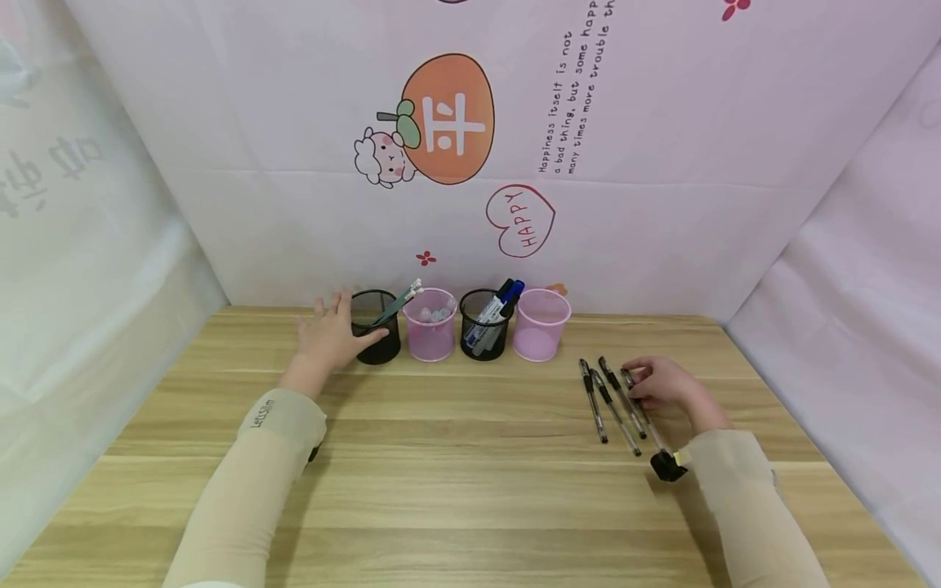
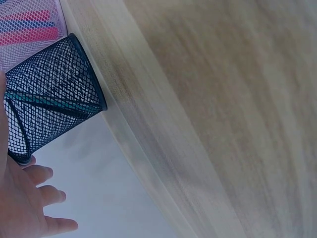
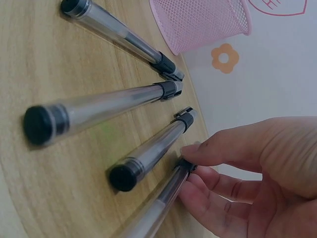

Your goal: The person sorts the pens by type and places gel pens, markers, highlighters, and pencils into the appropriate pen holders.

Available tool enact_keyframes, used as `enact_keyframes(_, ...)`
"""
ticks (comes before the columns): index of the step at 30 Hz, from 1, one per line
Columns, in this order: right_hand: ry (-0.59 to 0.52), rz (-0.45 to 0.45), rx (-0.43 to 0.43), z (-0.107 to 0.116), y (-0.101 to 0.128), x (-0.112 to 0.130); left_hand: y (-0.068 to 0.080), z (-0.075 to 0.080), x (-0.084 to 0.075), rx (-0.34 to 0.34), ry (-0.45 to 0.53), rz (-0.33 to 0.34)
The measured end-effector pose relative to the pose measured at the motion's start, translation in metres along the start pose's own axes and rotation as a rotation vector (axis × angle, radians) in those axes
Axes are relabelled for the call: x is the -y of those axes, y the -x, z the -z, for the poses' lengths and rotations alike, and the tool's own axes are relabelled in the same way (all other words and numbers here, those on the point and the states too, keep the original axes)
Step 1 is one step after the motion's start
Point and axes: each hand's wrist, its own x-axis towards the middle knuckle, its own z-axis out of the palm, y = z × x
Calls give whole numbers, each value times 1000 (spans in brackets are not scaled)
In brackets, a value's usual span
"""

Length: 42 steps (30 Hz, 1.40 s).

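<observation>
The left hand [image 1: 329, 335] lies far out on the left, fingers spread and straight, thumb pointing right. The right hand [image 1: 665, 382] sits nearer on the right, palm down, fingers curled with thumb and fingertips [image 3: 198, 148] pinched together. Both forearms wear beige sleeves [image 1: 275, 425].

Matt wood-grain table [image 1: 456, 457], black wire-mesh cup [image 2: 49, 99], glossy clear plastic pens [image 3: 124, 37]
</observation>
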Motion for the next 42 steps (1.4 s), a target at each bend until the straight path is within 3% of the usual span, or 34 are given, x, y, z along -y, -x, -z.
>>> enact_keyframes(28,59,-18,-33,6,1,4,-1,1,-1,10,-7,8)
enact_keyframes(42,-186,30,-67,25,-1,15,-1,0,-1,4,-9,5)
